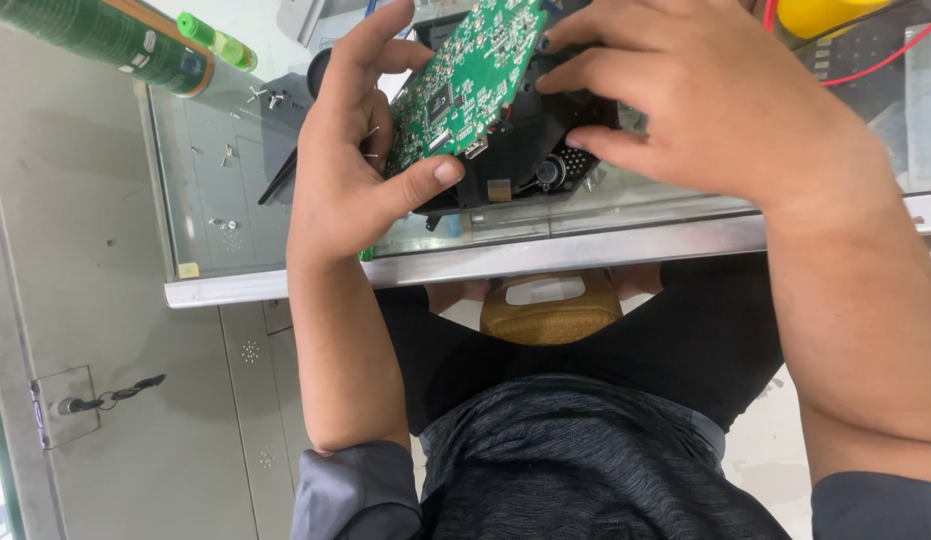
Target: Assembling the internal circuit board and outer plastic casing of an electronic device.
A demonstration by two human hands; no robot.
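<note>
A green circuit board [470, 80] lies tilted on top of a black device housing [530, 150] at the near edge of a glass-topped table [215, 170]. My left hand [350, 150] grips the board's left edge, thumb pressed under its lower corner. My right hand [705, 90] rests over the housing's right side, fingertips touching the board's right edge and the black casing. Part of the housing is hidden under my right hand.
Several small loose screws [225, 155] lie on the glass to the left. A green cylinder [105, 40] and a small green bottle [217, 40] sit at the far left. A red wire [885, 60] and a yellow object [835, 12] are at the right. The table's metal rim [545, 260] runs along the front.
</note>
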